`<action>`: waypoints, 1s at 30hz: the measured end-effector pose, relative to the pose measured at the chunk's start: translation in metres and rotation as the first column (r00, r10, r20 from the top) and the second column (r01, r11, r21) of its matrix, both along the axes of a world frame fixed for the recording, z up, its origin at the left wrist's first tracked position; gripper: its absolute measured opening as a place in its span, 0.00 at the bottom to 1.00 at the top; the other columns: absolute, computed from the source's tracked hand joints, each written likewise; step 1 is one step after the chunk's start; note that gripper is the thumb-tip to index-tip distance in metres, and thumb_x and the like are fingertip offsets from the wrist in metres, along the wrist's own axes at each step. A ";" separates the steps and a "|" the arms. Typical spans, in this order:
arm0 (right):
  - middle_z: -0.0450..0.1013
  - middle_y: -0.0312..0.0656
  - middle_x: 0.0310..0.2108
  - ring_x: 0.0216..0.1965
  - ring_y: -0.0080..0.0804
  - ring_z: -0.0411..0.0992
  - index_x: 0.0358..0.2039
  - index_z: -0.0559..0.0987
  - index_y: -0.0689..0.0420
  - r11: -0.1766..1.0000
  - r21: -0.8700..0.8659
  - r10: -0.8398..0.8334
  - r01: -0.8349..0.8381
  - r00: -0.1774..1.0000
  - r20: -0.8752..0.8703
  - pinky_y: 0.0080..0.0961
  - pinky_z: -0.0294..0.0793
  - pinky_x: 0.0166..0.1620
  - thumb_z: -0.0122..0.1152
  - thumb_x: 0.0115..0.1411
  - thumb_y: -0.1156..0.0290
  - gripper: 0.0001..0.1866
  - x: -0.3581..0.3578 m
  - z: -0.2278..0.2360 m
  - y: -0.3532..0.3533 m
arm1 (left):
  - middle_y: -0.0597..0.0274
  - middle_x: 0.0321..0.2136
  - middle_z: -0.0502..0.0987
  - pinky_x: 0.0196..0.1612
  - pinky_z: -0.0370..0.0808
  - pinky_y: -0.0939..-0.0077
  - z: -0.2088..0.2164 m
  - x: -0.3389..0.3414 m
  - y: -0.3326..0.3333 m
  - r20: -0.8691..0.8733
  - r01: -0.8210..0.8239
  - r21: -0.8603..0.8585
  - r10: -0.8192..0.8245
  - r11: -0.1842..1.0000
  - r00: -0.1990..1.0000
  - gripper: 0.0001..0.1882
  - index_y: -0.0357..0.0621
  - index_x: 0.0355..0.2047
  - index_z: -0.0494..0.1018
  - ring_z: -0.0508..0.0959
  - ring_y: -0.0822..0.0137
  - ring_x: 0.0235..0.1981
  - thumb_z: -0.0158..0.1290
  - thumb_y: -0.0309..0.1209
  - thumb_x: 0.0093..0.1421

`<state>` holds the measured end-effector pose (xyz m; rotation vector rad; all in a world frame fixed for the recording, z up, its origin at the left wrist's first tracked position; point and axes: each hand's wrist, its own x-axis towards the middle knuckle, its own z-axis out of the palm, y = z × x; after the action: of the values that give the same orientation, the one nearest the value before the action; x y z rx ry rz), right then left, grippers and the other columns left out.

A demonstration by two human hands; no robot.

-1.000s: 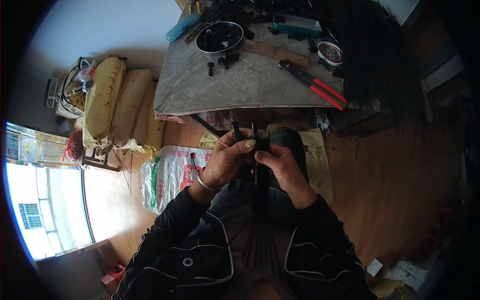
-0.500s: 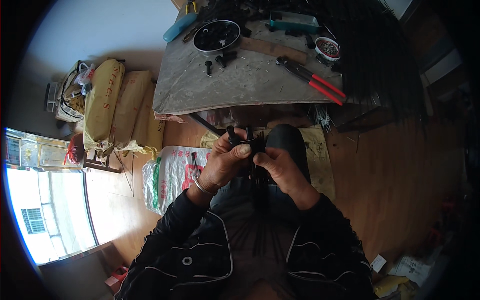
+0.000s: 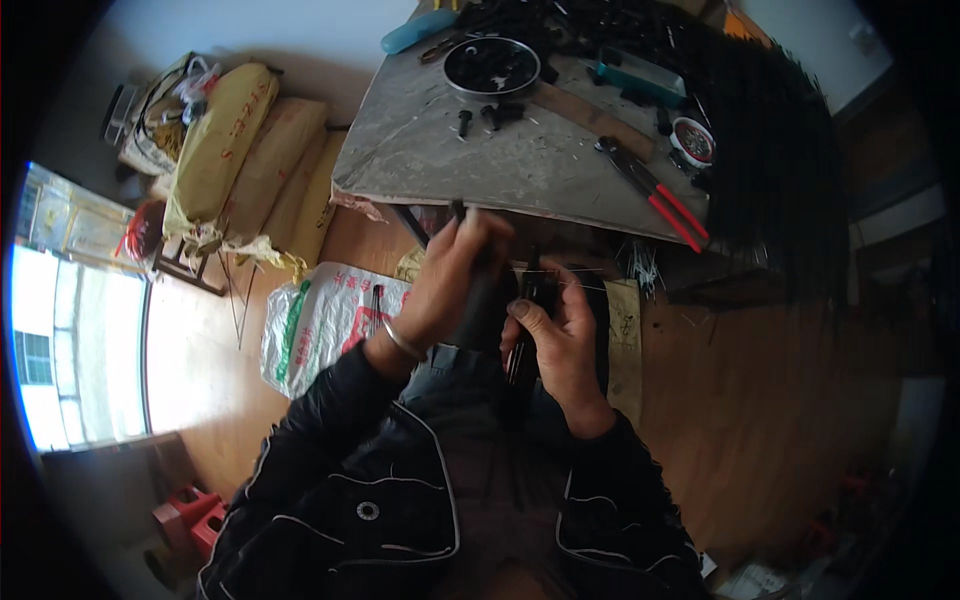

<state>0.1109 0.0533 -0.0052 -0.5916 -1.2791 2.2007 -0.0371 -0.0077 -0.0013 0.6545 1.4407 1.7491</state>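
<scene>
Over my lap, my right hand (image 3: 562, 335) is closed round a bundle of thin black rods (image 3: 518, 358), thumb pressed on its near side. Fine pale wires (image 3: 575, 270) stick out sideways at the fingers. Left of it, apart from the bundle, my left hand (image 3: 450, 275) is raised near the table's front edge. Its fingers are curled and smeared by motion. The end of a black cylindrical piece (image 3: 458, 210) pokes out above them; the rest of that piece is hidden.
On the grey table (image 3: 430, 150) are red-handled pliers (image 3: 655, 195), a round bowl of black parts (image 3: 490, 68), a teal tray (image 3: 640, 78) and a small dish of metal bits (image 3: 692, 142). Long black rods (image 3: 775, 170) hang over its right side. Sacks (image 3: 235, 150) stand left.
My left hand has come away from the bundle, moving up and left with the black cylindrical piece. My right hand keeps the bundle. The view has shifted, with the table now further right.
</scene>
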 end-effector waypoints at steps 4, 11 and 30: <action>0.70 0.40 0.22 0.20 0.25 0.70 0.51 0.65 0.60 1.000 0.015 0.010 -0.010 1.000 0.029 0.22 0.74 0.27 0.58 0.62 0.75 0.19 -0.002 0.002 -0.001 | 0.67 0.28 0.70 0.35 0.65 0.81 0.026 -0.013 0.031 0.243 0.079 0.090 -0.099 0.993 0.965 0.27 0.40 0.38 0.72 0.67 0.76 0.30 0.37 0.52 0.70; 0.69 0.38 0.23 0.21 0.23 0.69 0.43 0.70 0.61 1.000 0.028 -0.008 0.008 1.000 0.026 0.20 0.71 0.26 0.56 0.62 0.75 0.10 0.002 0.000 -0.002 | 0.64 0.34 0.74 0.43 0.68 0.79 0.017 -0.009 0.028 0.158 0.478 0.059 -0.481 0.876 0.863 0.27 0.38 0.40 0.74 0.71 0.75 0.36 0.40 0.52 0.69; 0.68 0.37 0.23 0.21 0.22 0.67 0.35 0.72 0.61 0.999 -0.015 -0.042 0.043 0.997 0.072 0.20 0.69 0.23 0.56 0.61 0.74 0.05 0.000 0.006 -0.002 | 0.63 0.40 0.76 0.53 0.68 0.77 0.007 -0.022 0.025 0.083 0.469 0.163 -0.486 0.868 0.870 0.17 0.37 0.52 0.71 0.73 0.72 0.46 0.48 0.33 0.68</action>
<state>0.1106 0.0514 0.0012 -0.7032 -1.2736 2.1744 -0.0589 0.0173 0.0055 0.8789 0.9708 1.4676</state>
